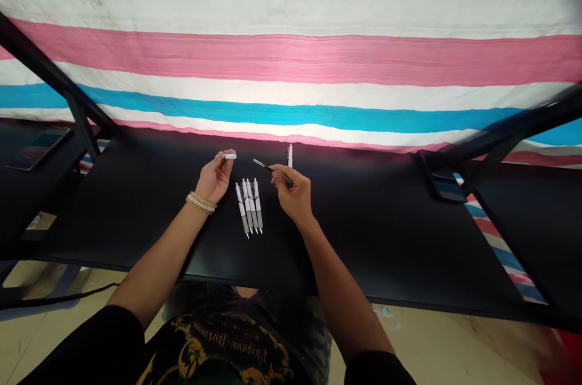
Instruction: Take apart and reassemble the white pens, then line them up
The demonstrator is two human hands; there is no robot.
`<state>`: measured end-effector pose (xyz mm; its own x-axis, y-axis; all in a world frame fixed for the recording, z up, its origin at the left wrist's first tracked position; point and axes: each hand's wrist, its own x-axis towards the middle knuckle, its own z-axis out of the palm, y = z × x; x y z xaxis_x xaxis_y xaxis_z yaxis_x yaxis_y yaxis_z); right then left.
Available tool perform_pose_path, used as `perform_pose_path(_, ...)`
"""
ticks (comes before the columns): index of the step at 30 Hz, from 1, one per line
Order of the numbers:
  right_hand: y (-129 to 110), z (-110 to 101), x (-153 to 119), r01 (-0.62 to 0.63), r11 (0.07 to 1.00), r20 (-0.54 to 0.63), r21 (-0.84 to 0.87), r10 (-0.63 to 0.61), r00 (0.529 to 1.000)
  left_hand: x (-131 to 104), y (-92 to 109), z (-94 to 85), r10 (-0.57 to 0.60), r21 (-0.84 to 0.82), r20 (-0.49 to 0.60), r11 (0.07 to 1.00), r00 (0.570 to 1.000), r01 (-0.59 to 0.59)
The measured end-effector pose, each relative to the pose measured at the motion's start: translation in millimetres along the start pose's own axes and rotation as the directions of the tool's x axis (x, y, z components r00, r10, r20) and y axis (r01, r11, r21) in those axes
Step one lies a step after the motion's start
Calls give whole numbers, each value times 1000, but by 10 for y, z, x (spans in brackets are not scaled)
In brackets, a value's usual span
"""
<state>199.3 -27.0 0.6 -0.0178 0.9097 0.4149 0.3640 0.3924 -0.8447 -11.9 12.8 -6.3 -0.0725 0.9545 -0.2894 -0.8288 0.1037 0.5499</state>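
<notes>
As the left hand (pixel 215 179) pinches a white piece (pixel 230 156) at its fingertips, the right hand (pixel 293 191) pinches a thin rod (pixel 262 164) that juts past its fingers toward the piece. Four pens (pixel 248 204) lie on the table (pixel 373 215) between the wrists, another pen (pixel 290 154) just beyond the right hand.

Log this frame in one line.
left hand: holds white piece | right hand: holds dark rod | black table: four white-grey pens
</notes>
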Motion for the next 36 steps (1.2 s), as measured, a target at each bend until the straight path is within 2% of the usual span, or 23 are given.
perform_pose_path(4,-79,62,-24,6,998,13,69,-7,1000,-48,43,67,-187,-139,-1,973,982,185)
perform_pose_path(9,-148,127,-48,128,991,54,33,-130,990,-128,-16,128,-217,-104,27,970,976,219)
perform_pose_path(12,-151,130,-55,161,987,51,-26,-160,986,-131,-43,118,-175,-76,49,981,983,178)
perform_pose_path(18,-125,119,-71,190,975,38,-119,-186,982,-106,-80,58,-25,19,91,1000,996,24)
perform_pose_path(22,-105,139,-82,208,960,41,-189,-204,978,-121,-132,47,74,156,140,983,987,-96)
perform_pose_path(25,-90,169,-101,212,950,33,-228,-210,977,-161,-188,59,109,255,229,952,967,-167)
perform_pose_path(28,-84,193,-129,184,950,40,-252,-180,983,-212,-239,84,84,313,288,933,954,-177)
perform_pose_path(31,-92,200,-141,125,955,46,-267,-117,992,-247,-257,112,79,313,272,935,959,-166)
perform_pose_path(33,-101,200,-128,38,980,68,-194,-25,997,-253,-249,123,71,300,257,942,964,-149)
perform_pose_path(36,-109,191,-92,-94,996,141,4,92,986,-241,-230,118,63,301,255,943,965,-141)
